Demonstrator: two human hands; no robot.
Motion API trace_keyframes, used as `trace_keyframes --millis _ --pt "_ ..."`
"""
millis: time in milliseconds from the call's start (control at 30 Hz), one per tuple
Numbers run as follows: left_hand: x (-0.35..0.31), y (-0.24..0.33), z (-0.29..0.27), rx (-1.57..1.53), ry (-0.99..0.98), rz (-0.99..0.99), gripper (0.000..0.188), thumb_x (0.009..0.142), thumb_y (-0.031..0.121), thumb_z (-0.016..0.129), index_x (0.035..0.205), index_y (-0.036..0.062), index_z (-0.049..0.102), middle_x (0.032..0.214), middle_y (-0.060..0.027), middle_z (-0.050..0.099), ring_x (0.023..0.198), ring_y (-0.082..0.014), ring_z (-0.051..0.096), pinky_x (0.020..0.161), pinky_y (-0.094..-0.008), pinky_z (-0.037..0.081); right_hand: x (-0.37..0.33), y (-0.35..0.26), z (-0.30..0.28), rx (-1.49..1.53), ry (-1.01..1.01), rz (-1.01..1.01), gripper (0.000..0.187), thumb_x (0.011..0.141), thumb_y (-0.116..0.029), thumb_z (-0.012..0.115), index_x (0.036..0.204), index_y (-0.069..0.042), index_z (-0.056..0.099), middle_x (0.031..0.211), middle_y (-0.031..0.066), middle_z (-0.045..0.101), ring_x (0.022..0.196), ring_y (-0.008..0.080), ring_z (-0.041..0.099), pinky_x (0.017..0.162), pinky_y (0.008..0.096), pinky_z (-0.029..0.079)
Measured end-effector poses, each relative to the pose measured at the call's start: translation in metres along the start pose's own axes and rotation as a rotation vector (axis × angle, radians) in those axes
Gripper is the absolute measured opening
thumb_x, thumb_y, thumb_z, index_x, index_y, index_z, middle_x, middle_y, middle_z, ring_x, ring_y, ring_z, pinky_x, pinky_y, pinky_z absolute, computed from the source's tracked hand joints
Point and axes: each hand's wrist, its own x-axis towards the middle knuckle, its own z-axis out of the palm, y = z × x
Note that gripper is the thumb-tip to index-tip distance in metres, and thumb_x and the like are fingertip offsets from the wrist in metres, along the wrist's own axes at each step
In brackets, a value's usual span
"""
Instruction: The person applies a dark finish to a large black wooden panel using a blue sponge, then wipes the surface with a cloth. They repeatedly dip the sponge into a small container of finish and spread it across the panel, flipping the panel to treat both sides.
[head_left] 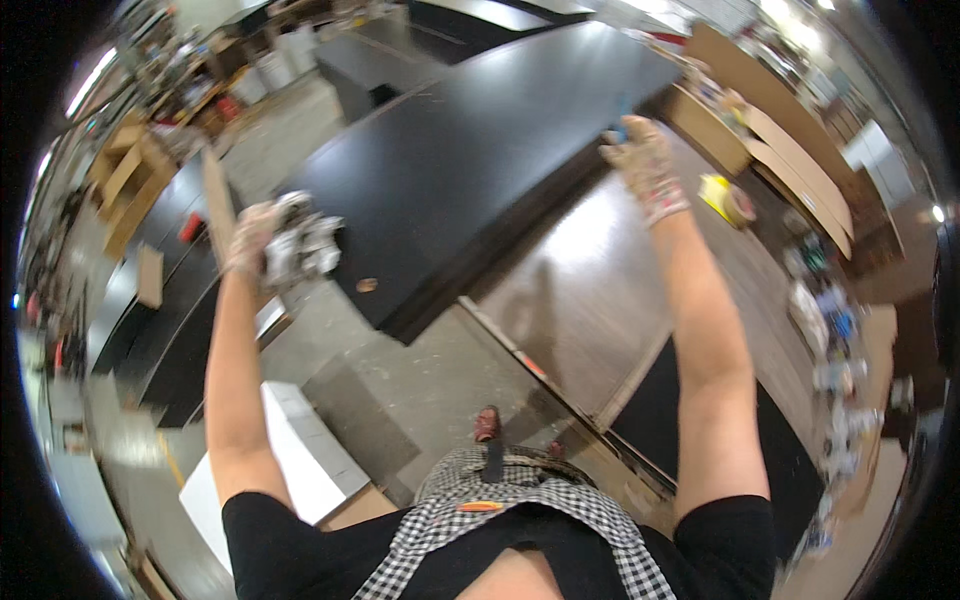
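Gripping crumpled rag point(298, 247) — matte black panel point(470, 150).

White box point(300, 445): rectangular carton on the concrete floor, lower left, beside the person's left arm.
Flat cardboard sheets point(800, 165): plain brown, stacked leaning at upper right, beyond the dark panel.
Small cardboard piece point(150, 275): brown, flat rectangle, left, on dark boards.
Yellow package point(722, 195): small, yellow and white, just right of the right wrist; kind unclear.
Screens, signs: none legible.
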Motion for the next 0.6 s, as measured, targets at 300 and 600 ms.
trace_keyframes --millis 300,600 --pt "-0.200 0.174 -0.051 -0.622 0.037 -0.188 0.034 0.090 0.015 0.063 0.122 0.0046 0.056 0.095 -0.0089 0.062 0.091 -0.0214 0.060 0.085 -0.0358 0.051 -0.280 -0.047 -0.222 -0.829 0.223 -0.184 0.049 0.085 -0.028 0.071 0.123 0.001 0.064 0.111 0.0128 0.066 0.105 0.0219 0.063 0.093 0.0361 0.050" --pt "-0.291 0.505 0.114 -1.021 -1.035 0.049 0.021 0.092 0.019 0.067 0.099 0.0019 0.077 0.084 -0.0056 0.070 0.075 -0.0118 0.062 0.071 -0.0274 0.050 -0.337 -0.083 -0.352 -1.483 0.356 -0.049 0.038 0.083 -0.022 0.072 0.116 -0.004 0.069 0.103 0.0140 0.067 0.101 0.0317 0.064 0.090 0.0414 0.051"
